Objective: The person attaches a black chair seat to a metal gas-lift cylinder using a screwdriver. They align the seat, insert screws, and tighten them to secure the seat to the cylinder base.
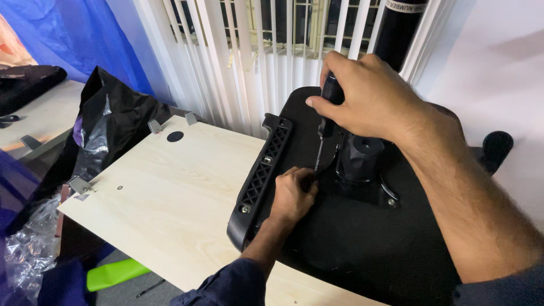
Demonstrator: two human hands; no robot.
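Note:
My right hand [362, 93] grips the black handle of a screwdriver [324, 133] held upright, its shaft pointing down at the underside of a black chair seat [362, 243]. My left hand [292, 195] is closed around the shaft's tip, steadying it against the seat. Just right of the tip sits the black metal chair mechanism [360, 161] with its mounting plate. A black ribbed armrest bracket [262, 173] is fixed along the seat's left edge. The screw under the tip is hidden by my fingers.
The seat lies upside down on a light wooden tabletop [175, 192] with a round hole and metal brackets. A black gas cylinder [396, 28] rises behind my right hand. Black plastic bag [110, 127], clear wrap [28, 249], white vertical blinds behind.

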